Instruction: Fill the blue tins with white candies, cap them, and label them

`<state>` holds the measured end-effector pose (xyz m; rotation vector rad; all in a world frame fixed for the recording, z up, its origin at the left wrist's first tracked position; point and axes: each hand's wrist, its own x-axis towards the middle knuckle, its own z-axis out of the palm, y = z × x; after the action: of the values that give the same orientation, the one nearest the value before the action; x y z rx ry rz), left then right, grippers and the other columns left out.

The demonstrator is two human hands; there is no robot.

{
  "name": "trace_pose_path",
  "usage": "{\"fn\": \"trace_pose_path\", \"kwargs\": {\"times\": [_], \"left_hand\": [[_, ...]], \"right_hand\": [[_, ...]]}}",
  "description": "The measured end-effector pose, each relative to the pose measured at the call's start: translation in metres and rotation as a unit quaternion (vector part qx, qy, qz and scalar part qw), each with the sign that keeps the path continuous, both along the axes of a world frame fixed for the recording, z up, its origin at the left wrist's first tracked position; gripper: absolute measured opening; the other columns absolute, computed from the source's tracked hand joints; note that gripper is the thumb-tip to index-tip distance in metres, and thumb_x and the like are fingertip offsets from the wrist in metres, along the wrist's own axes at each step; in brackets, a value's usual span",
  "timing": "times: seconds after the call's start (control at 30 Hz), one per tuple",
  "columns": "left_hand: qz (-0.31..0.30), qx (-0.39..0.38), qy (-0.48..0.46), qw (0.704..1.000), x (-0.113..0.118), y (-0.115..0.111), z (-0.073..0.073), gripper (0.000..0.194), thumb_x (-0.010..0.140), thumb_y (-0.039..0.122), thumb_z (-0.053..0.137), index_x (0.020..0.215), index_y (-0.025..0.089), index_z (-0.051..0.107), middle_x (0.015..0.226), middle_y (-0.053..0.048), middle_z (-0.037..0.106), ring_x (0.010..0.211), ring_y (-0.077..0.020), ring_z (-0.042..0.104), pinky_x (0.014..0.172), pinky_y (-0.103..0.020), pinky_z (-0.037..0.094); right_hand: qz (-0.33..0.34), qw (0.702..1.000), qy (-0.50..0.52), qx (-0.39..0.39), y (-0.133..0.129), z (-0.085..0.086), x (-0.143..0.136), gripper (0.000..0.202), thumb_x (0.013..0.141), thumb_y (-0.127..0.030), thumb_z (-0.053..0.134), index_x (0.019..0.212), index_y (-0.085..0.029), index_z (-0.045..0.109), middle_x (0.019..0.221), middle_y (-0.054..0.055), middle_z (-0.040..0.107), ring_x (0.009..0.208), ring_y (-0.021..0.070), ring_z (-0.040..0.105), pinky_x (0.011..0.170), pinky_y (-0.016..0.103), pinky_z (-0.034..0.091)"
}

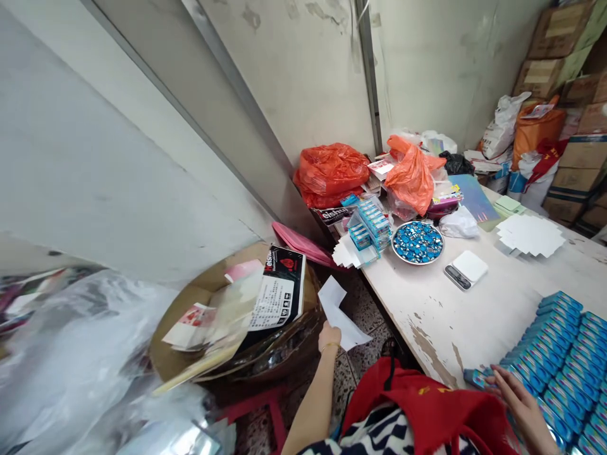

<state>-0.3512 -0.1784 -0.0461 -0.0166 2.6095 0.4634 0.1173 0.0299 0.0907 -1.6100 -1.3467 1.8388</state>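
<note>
My left hand [329,337] is closed on a white sheet [344,322] that hangs over the floor, between a big cardboard container and the table. My right hand [515,395] is at the table's near edge, its fingers by a small blue box [478,378]. Whether the fingers grip that box I cannot tell. Rows of blue boxes [550,354] stand close together at the right. A round metal dish [418,242] holds many blue and silver pieces. Beside it lie a small white scale [466,270] and a stack of blue packs [372,224].
The cardboard container [190,287] at the left holds card and paper. Clear plastic bags [85,354] lie farther left. Red bags [332,174] and fanned white cards [530,236] are toward the table's back. Cartons [576,167] are piled at the far right.
</note>
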Motion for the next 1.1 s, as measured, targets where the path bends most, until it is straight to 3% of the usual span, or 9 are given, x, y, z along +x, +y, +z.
{"fn": "trace_pose_path", "kwargs": {"times": [0.1,0.27,0.43,0.57,0.8,0.93,1.1], "left_hand": [[0.013,0.005,-0.004,1.000,-0.041,0.012,-0.004,0.035,0.089,0.020,0.045,0.122,0.014,0.055,0.115,-0.019,0.066,0.110,-0.0298,0.065,0.089,-0.037,0.050],[0.039,0.018,-0.010,0.999,-0.104,0.019,-0.017,0.039,0.094,0.038,0.053,0.125,0.015,0.053,0.118,-0.011,0.062,0.106,-0.0221,0.062,0.092,-0.043,0.051],[0.037,0.032,-0.027,0.998,-0.143,0.020,-0.034,0.038,0.092,0.037,0.057,0.123,0.016,0.055,0.119,-0.009,0.060,0.105,-0.0209,0.061,0.090,-0.042,0.053],[0.030,0.045,-0.058,0.997,-0.150,0.022,-0.052,0.037,0.091,0.037,0.058,0.122,0.016,0.056,0.119,-0.009,0.060,0.105,-0.0208,0.061,0.090,-0.042,0.053],[0.048,0.049,-0.105,0.992,-0.135,0.025,-0.079,0.036,0.091,0.036,0.058,0.121,0.016,0.056,0.120,-0.009,0.060,0.106,-0.0209,0.061,0.090,-0.042,0.053],[0.047,0.044,-0.118,0.991,-0.133,0.024,-0.081,0.036,0.091,0.036,0.059,0.121,0.016,0.056,0.120,-0.009,0.060,0.106,-0.0210,0.061,0.090,-0.041,0.053],[0.030,0.042,-0.120,0.991,-0.150,0.030,-0.074,0.037,0.091,0.036,0.059,0.122,0.017,0.056,0.121,-0.009,0.059,0.107,-0.0213,0.060,0.090,-0.041,0.053]], "right_hand": [[0.000,1.000,0.015,0.001,0.001,0.003,-0.041,0.063,0.065,-0.064,0.073,0.111,-0.022,0.067,0.098,0.008,0.075,0.093,0.0291,0.071,0.077,0.036,0.057],[0.057,0.998,0.004,0.005,0.010,0.013,-0.110,0.062,0.071,-0.063,0.070,0.117,-0.022,0.063,0.102,0.007,0.073,0.095,0.0257,0.069,0.080,0.033,0.056],[0.086,0.996,-0.030,-0.005,0.017,0.018,-0.158,0.061,0.075,-0.063,0.066,0.120,-0.022,0.060,0.103,0.007,0.072,0.096,0.0246,0.069,0.078,0.031,0.055],[0.110,0.992,-0.053,-0.013,0.017,0.025,-0.180,0.059,0.078,-0.063,0.063,0.122,-0.024,0.058,0.105,0.007,0.071,0.099,0.0245,0.068,0.080,0.032,0.055],[0.140,0.985,-0.102,-0.005,0.026,0.041,-0.206,0.061,0.077,-0.064,0.063,0.122,-0.023,0.059,0.107,0.009,0.071,0.102,0.0277,0.067,0.084,0.037,0.054],[0.141,0.983,-0.114,-0.002,0.028,0.047,-0.223,0.064,0.074,-0.067,0.064,0.120,-0.022,0.060,0.104,0.010,0.071,0.099,0.0275,0.068,0.083,0.037,0.054],[0.136,0.985,-0.110,0.000,0.026,0.054,-0.238,0.067,0.070,-0.070,0.065,0.115,-0.020,0.062,0.101,0.010,0.071,0.094,0.0271,0.069,0.080,0.037,0.054]]}}
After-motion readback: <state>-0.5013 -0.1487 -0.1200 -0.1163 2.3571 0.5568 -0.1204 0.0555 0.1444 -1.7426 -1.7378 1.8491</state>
